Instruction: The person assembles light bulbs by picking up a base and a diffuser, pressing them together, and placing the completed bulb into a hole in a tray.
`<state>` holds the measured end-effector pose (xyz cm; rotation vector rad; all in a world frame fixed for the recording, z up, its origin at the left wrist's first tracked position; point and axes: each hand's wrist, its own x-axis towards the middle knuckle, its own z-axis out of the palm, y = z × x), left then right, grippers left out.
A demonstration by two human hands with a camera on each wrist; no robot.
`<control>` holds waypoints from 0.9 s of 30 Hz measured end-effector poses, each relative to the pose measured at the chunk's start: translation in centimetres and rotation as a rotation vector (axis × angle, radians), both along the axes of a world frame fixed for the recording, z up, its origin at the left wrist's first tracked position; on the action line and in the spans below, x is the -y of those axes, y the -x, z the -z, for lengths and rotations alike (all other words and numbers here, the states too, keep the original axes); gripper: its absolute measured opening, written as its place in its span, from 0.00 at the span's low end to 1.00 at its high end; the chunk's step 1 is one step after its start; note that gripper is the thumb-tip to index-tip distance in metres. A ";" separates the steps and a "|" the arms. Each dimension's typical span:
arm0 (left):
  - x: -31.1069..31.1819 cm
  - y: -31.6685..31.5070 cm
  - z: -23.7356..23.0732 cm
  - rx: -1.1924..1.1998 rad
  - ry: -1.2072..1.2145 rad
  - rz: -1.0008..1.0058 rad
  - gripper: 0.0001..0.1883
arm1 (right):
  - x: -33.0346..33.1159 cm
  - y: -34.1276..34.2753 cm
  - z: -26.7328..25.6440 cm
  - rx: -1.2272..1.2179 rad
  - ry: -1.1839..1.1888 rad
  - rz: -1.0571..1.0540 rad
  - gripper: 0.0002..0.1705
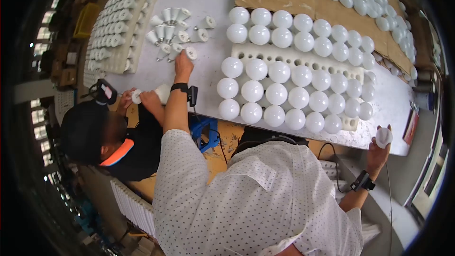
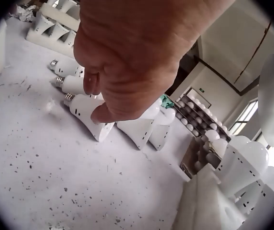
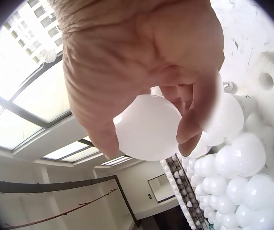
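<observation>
My left hand (image 1: 184, 67) is down at the near edge of a cluster of white bulb bases lying on the table. Its fingers grip one bulb base (image 2: 86, 112) near the wide end; the metal screw end points away from the hand, and part of the base is hidden behind the fingers. Over at the table's right end, my right hand (image 1: 377, 157) holds a white dome-shaped bulb cover (image 3: 149, 128) between thumb and fingers. In the head view this cover (image 1: 384, 137) shows its hollow side. More bulb bases (image 1: 168, 31) lie loose just beyond the left hand.
Foam trays (image 1: 296, 59) hold rows of bulbs with white domes in front of me. Brown cardboard (image 1: 303, 1) behind carries many more domes. An upright-looking tray (image 1: 135, 42) of bulb bases stands at left. Another person (image 1: 137, 137) sits there, hands on a bulb part.
</observation>
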<state>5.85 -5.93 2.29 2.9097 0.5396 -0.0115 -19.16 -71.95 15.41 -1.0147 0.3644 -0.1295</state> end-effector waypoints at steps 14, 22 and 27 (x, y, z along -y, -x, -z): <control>0.2 0.7 -2.3 0.156 0.630 -0.105 0.29 | -11.9 -0.2 -3.7 -0.018 0.284 0.022 0.49; 14.4 12.5 -17.3 -0.036 1.931 0.466 0.26 | -13.4 -4.8 -1.5 0.204 0.021 -0.315 0.49; 29.3 16.7 -17.6 -0.446 1.931 0.494 0.30 | -13.5 -5.8 -0.1 0.242 -0.284 -0.443 0.48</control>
